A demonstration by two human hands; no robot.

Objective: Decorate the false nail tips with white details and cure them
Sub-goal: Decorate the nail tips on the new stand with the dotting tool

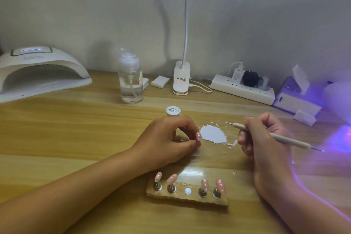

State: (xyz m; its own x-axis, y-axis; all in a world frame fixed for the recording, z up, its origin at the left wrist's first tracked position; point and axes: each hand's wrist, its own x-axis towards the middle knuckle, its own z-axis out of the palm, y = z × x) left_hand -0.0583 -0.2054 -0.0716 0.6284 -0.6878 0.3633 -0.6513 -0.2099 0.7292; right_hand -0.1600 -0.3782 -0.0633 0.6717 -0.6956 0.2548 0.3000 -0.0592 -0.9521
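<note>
My left hand [167, 138] pinches a pink false nail tip [198, 136] on its small stand, held just left of a white paint smear [213, 133] on the table. My right hand [266, 138] grips a grey dotting pen [269, 134], its fine tip pointing left above the smear. Near the front edge, a wooden holder [187, 198] carries several pink nail tips [220, 184] on metal stands; its middle socket is vacant. A small white paint jar [173, 110] stands behind my left hand. The white curing lamp [38, 74] sits at the far left.
A clear pump bottle [130, 80], white pads [160, 81], a clip-lamp base [181, 80] with its cable, a power strip [243, 89] and a tissue box [296, 97] line the back. Purple light [340, 137] glows at the right edge.
</note>
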